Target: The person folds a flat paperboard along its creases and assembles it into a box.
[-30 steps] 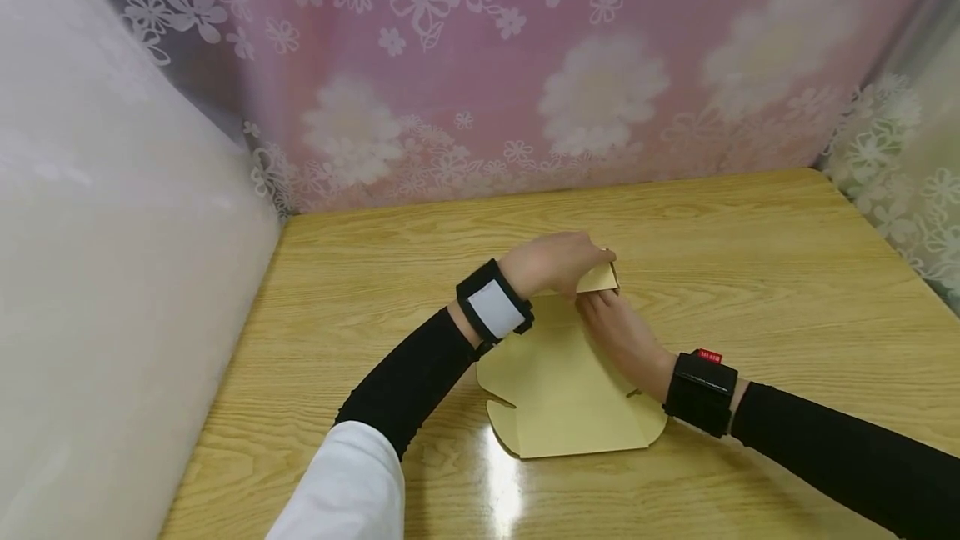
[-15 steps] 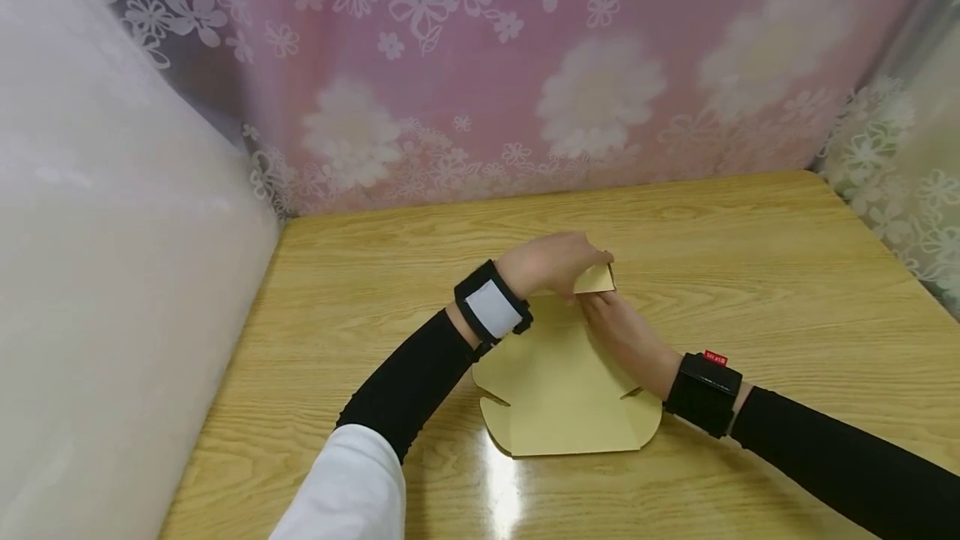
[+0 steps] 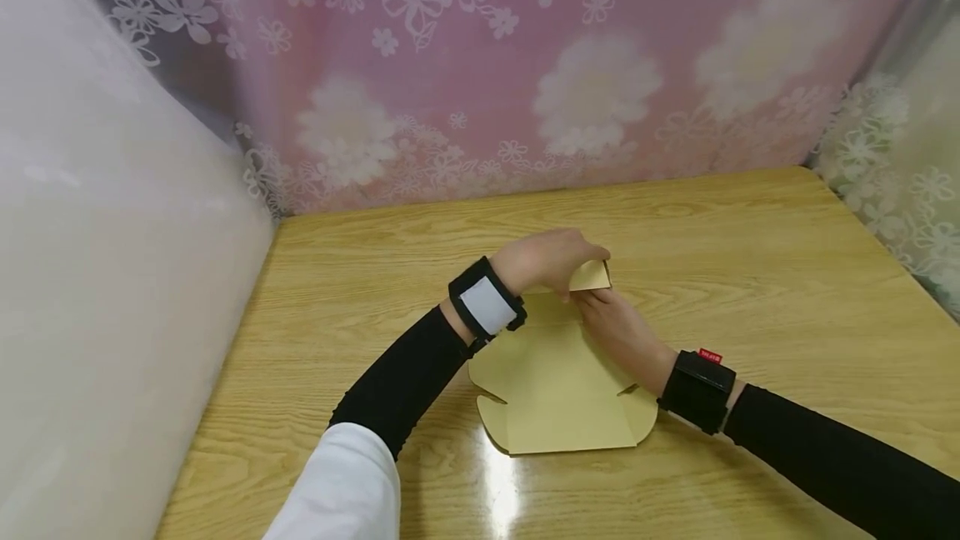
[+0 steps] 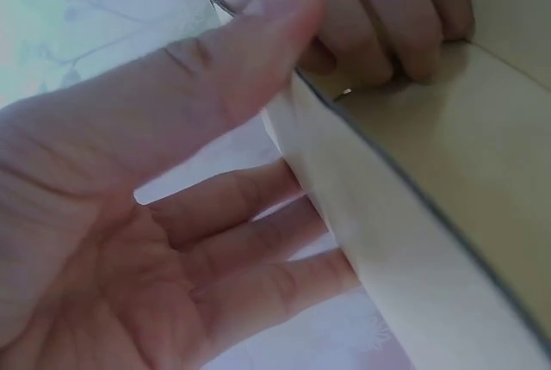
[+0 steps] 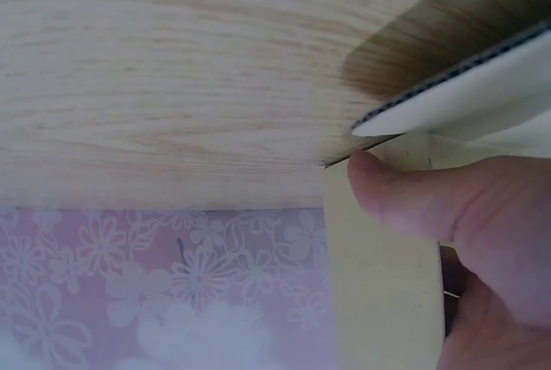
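A yellowish cardboard box (image 3: pixel 562 407), partly folded, lies on the table with its flat lid panel and rounded side flaps towards me. My left hand (image 3: pixel 551 261) grips its raised far wall (image 4: pixel 379 206); in the left wrist view the thumb overlaps the top edge and the fingertips meet the outer face. From the right, my right hand (image 3: pixel 626 332) reaches in under a folded strip of card (image 3: pixel 591 277), which hides its fingertips. The right wrist view shows that thumb on the side panel (image 5: pixel 379 284). Curled fingers of the right hand (image 4: pixel 387 26) also show inside the box in the left wrist view.
The wood-grain table (image 3: pixel 360 273) extends around the box. Behind it hangs a pink flowered curtain (image 3: pixel 465 90). A white sheet (image 3: pixel 112 273) stands along the left side, and a pale flowered curtain (image 3: pixel 900 165) is at the right.
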A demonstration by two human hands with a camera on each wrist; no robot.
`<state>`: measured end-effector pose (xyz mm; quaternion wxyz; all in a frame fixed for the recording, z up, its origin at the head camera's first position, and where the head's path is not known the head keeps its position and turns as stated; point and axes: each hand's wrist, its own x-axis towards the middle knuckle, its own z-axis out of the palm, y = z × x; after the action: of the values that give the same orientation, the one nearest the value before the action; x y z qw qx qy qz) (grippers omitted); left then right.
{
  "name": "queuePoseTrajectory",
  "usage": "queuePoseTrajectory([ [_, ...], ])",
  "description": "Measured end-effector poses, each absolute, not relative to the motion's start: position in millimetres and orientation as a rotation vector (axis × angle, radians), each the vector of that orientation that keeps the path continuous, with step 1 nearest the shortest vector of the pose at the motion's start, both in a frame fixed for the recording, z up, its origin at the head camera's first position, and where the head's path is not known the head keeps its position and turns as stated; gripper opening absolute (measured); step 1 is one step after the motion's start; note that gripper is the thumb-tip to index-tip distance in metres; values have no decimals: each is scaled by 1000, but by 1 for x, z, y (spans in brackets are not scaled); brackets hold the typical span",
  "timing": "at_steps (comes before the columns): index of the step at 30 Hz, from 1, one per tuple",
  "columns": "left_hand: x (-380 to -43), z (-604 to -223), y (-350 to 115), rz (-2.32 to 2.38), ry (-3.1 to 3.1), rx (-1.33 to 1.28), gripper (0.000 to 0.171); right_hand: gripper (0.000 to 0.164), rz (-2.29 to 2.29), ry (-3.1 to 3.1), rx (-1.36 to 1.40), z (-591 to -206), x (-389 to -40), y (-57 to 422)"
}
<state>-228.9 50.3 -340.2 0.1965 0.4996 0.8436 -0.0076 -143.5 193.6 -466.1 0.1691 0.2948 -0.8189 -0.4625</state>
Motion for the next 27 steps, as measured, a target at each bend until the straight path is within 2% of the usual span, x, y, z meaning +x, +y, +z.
queuePoseTrajectory([
  [9,-230,-339,49,-23,2335,1384,70,37,-1122,-2337,883,-468,-143,195],
  [27,-229,-336,50,-132,2294,1384,72,18,-870,-2355,979,-463,-133,192],
])
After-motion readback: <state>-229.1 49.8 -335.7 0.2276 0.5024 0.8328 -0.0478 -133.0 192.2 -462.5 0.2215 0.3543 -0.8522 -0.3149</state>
